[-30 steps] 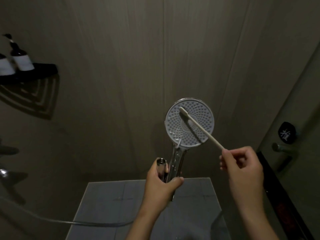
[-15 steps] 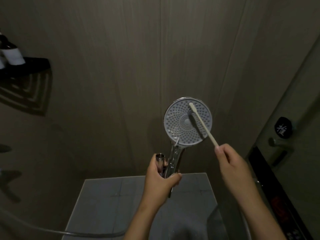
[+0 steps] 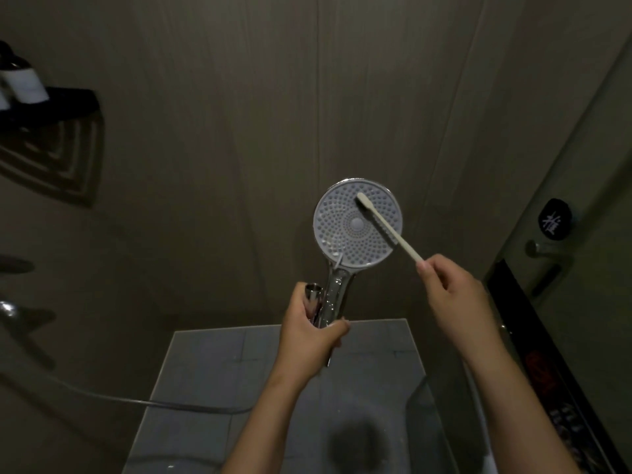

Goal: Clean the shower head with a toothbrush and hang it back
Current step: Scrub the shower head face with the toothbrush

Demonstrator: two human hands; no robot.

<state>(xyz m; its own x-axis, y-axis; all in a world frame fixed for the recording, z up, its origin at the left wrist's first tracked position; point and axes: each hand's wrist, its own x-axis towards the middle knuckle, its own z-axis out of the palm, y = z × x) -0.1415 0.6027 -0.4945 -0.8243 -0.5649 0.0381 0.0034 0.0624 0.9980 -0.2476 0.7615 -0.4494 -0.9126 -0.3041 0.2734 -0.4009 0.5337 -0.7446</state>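
Left hand (image 3: 307, 340): wraps round the chrome handle (image 3: 337, 289) of the shower head (image 3: 337, 234), thumb across the front, and holds it upright with the nozzle face turned toward the camera.
Right hand (image 3: 451, 295): pinches the tail end of the toothbrush (image 3: 388, 229) between thumb and curled fingers.
Shower head: up in front of the wall panels (image 3: 239, 131) and above the floor tiles (image 3: 222, 371), off any holder.
Toothbrush: slants across the upper right of the face, its bristle end lying on the nozzles near the top rim.
Step in hand: scrubbing the face, as I judge it; hanging back is not yet done.
Next move: likely calls for short, light strokes toward the lower left nozzles, with the left hand bracing the handle against the push.
Around: a hose (image 3: 154, 401) runs off to the left below the hands; a dark corner shelf (image 3: 68, 104) with bottles (image 3: 27, 87) is mounted upper left; a door handle (image 3: 547, 249) and a black tag (image 3: 555, 218) are at the right.
In the way: nothing lies between brush and face. No holder is in view, so the route back cannot be judged; the hose may drag.
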